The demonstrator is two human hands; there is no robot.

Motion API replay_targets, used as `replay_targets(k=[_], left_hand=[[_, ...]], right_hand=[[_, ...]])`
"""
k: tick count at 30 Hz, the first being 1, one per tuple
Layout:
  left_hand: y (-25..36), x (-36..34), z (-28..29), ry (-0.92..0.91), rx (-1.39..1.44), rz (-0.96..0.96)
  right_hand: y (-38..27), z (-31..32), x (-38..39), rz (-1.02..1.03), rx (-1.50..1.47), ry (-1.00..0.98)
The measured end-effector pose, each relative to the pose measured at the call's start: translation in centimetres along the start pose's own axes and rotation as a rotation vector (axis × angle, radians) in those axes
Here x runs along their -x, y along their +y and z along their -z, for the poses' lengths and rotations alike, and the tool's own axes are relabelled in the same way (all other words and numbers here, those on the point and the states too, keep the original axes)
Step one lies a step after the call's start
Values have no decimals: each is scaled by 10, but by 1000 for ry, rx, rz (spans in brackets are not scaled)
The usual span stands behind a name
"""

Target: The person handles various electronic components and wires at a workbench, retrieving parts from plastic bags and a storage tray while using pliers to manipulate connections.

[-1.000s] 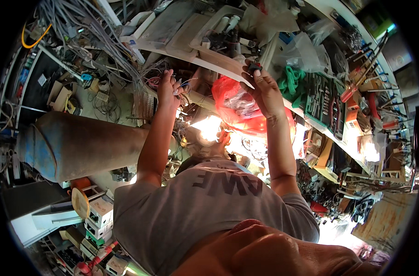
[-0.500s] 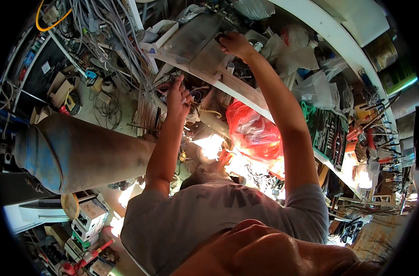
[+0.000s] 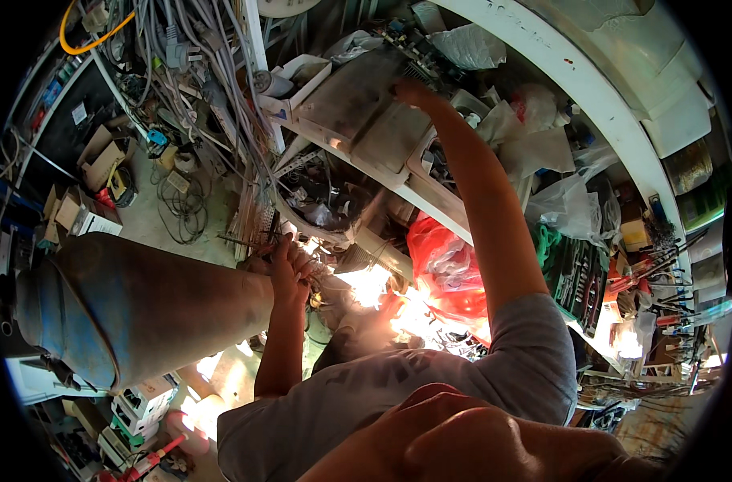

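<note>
My right hand (image 3: 417,94) reaches out over the shelf, at the far end of a dusty grey plastic lid (image 3: 342,92). Its fingers are curled in; what they hold is dark and too shaded to make out. Lower and to the left, my left hand (image 3: 290,271) hangs beside the narrow end of a large grey-blue cylinder (image 3: 165,305). The fingers of that hand are partly stretched and apart, and I see nothing held in them. Near it, below the shelf edge, an open container (image 3: 322,213) holds dark small parts and clear plastic.
Grey cables (image 3: 189,56) hang in a thick bundle at the upper left. A red plastic bag (image 3: 446,261) bulges under the white shelf edge (image 3: 430,202). Clear bags (image 3: 571,205) and a green tool case (image 3: 573,269) crowd the right. Cardboard boxes (image 3: 85,210) stand on the floor at left.
My left hand has dropped from the shelf edge toward the cylinder. My right hand stays over the shelf, its wrist turned more downward. The whole view has shifted slightly.
</note>
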State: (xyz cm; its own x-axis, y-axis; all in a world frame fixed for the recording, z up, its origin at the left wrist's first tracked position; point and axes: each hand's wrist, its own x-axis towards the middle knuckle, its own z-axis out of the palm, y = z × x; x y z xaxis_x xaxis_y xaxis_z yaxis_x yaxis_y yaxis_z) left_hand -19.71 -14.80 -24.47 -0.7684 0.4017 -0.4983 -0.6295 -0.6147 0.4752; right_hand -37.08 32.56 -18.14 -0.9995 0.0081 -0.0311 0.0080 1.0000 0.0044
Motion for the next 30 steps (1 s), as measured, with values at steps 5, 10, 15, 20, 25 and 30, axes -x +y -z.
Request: replay_targets(k=[5,10,15,20,25,30], left_hand=[[7,2,-8,65,5,1],[2,-4,-12,15,19,49],[-4,-5,-16,44,7,94],[-13,-1,-33,42,-92,71],[-22,-5,-35,18,-136,115],[-39,-10,-50,-41,-182,188]], right_hand=[[-15,21,14,-110,-851,140],[18,7,-9,291,439,30],[9,44,16,68,267,248],[35,105,98,-85,-208,25],[30,116,187,-10,-214,-64],[20,78,231,-88,-245,14]])
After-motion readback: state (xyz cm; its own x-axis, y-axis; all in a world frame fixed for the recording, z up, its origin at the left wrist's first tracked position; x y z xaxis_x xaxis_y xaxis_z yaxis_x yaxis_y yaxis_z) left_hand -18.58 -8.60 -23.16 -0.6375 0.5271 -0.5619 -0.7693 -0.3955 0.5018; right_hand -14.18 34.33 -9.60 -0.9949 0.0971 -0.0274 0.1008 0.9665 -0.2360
